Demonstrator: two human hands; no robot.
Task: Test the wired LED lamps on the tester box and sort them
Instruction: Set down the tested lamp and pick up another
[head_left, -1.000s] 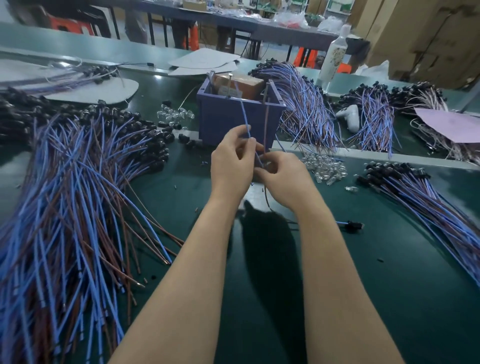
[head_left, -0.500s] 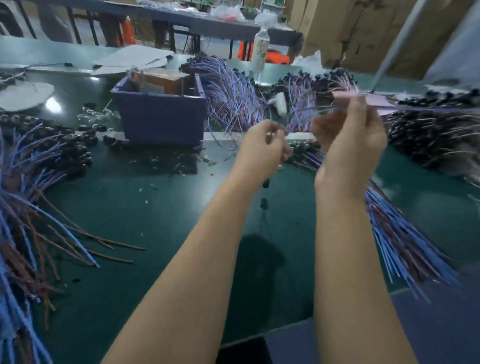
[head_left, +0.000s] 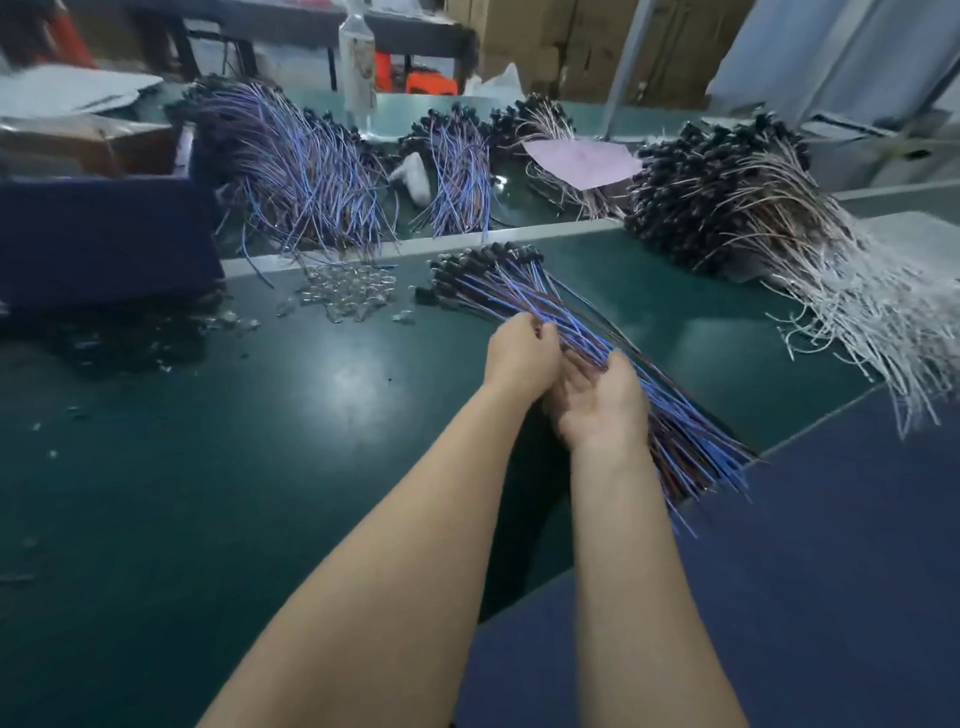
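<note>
At the green table's (head_left: 311, 467) right front edge, my left hand (head_left: 519, 349) pinches wires in the lamp bundle (head_left: 524, 291). My right hand (head_left: 602, 402) cradles them, fingers curled. Best to draw one lamp free, not several.

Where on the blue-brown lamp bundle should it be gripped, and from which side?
Grip the bundle mid-length, coming from its near-left side. There the wires run parallel and tight. The black heads clump at the far end, and the loose tips splay at the near end.
</note>
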